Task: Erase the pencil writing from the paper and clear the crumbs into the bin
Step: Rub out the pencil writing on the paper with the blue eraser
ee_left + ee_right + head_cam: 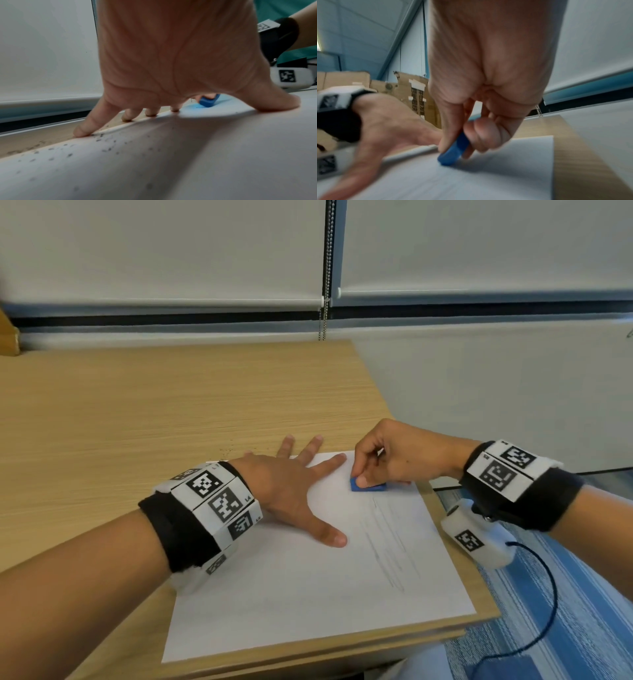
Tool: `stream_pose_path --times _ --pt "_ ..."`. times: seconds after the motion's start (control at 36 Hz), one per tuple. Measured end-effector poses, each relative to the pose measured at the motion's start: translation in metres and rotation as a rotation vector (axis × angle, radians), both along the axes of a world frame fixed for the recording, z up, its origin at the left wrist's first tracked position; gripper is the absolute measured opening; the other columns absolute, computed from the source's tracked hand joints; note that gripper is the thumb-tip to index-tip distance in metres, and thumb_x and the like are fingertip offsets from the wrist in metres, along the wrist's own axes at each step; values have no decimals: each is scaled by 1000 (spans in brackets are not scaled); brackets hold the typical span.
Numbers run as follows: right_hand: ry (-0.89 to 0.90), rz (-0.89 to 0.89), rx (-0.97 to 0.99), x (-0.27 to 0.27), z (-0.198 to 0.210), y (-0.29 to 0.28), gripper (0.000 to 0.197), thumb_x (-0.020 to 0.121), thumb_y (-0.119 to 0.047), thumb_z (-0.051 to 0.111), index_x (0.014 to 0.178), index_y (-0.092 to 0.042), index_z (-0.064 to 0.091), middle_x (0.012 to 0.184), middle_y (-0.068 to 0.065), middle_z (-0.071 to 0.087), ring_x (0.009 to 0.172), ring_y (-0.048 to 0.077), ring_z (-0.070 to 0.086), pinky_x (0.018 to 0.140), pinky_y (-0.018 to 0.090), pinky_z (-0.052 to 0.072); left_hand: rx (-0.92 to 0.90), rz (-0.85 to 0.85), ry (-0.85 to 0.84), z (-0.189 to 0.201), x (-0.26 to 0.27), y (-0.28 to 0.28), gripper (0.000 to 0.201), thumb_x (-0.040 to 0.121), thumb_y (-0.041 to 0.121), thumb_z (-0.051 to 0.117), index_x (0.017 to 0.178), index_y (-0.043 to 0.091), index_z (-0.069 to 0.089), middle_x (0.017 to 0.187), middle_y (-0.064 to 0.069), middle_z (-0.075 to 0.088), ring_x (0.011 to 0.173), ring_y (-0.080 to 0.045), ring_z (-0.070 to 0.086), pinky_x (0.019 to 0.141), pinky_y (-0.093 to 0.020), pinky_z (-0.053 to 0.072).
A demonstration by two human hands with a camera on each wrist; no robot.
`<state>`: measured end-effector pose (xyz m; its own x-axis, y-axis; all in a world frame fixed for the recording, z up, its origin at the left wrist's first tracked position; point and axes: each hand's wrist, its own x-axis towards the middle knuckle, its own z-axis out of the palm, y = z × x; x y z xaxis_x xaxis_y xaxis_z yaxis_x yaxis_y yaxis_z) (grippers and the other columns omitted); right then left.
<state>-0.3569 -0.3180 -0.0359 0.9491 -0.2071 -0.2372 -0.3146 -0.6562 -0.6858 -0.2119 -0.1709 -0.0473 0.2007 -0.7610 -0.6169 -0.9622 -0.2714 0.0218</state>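
A white paper lies on the wooden desk, with faint pencil lines down its right part. My left hand lies flat with spread fingers on the sheet's far left part, holding it down. My right hand pinches a blue eraser against the paper near its far right corner. In the right wrist view the eraser sits between thumb and fingers, its end on the sheet. Dark eraser crumbs dot the paper near my left hand. No bin is in view.
The desk's right edge runs close beside the paper, with blue striped carpet and a black cable below. A bead chain hangs by the window blinds at the back. Cardboard boxes stand to the left.
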Motion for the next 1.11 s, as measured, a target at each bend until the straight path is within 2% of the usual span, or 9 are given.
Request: stream_pose_path --times 0.11,0.25,0.33,0.36,0.47,0.56,0.67,0.92,1.11 --pt "147 172 67 -8 0 12 7 81 -16 76 87 -12 76 78 19 70 63 35 57 66 32 49 6 0 -17 1 -2 0 127 50 96 53 138 58 -28 147 20 -44 144 -25 -31 108 -74 3" --pt "3 -25 -40 -3 0 2 2 80 -17 76 80 -19 76 73 15 69 59 38 54 61 46 51 -1 4 -3 0 0 0 126 49 97 53 137 59 -29 147 20 -44 143 -24 -31 109 -72 2" --pt "54 44 38 -11 2 9 2 80 -12 76 82 -12 76 61 2 65 49 9 52 50 22 44 -6 0 -7 1 -1 1 126 49 97 53 138 58 -28 148 20 -43 144 -24 -30 109 -72 2" --pt "113 108 65 -14 3 14 4 80 -11 75 85 -10 76 63 3 68 51 11 55 53 21 46 -3 -2 -10 1 -1 1 126 50 96 53 139 58 -28 148 19 -43 144 -25 -30 109 -72 2" --pt "93 80 -19 -13 3 10 5 81 -16 76 85 -14 76 77 16 71 64 40 58 64 42 53 2 -2 -2 2 -2 0 126 51 95 55 138 58 -28 148 19 -44 144 -25 -31 109 -73 2" --pt "-20 -72 -90 -11 -1 2 2 82 -16 74 81 -18 74 76 14 70 62 32 60 65 44 54 -3 -3 2 1 -1 1 126 50 96 54 138 59 -28 148 20 -43 144 -24 -31 110 -71 2" --pt "70 43 25 -19 -1 12 1 83 -16 74 83 -16 73 67 9 65 53 15 52 51 22 46 -4 -3 -9 1 -1 1 126 50 96 54 138 59 -28 148 20 -43 144 -24 -31 110 -71 2" --pt "-31 -183 -115 -3 -2 -13 8 84 -14 72 82 -7 68 62 5 63 39 4 50 51 27 48 -5 -10 5 1 1 1 126 50 96 53 138 58 -28 147 20 -44 143 -24 -33 109 -72 0" --pt "79 -42 -74 -2 0 -12 6 85 -16 71 84 -11 69 56 1 63 42 11 55 63 36 53 1 -14 -4 0 0 0 125 50 97 52 138 58 -29 147 19 -45 143 -24 -32 109 -72 1"
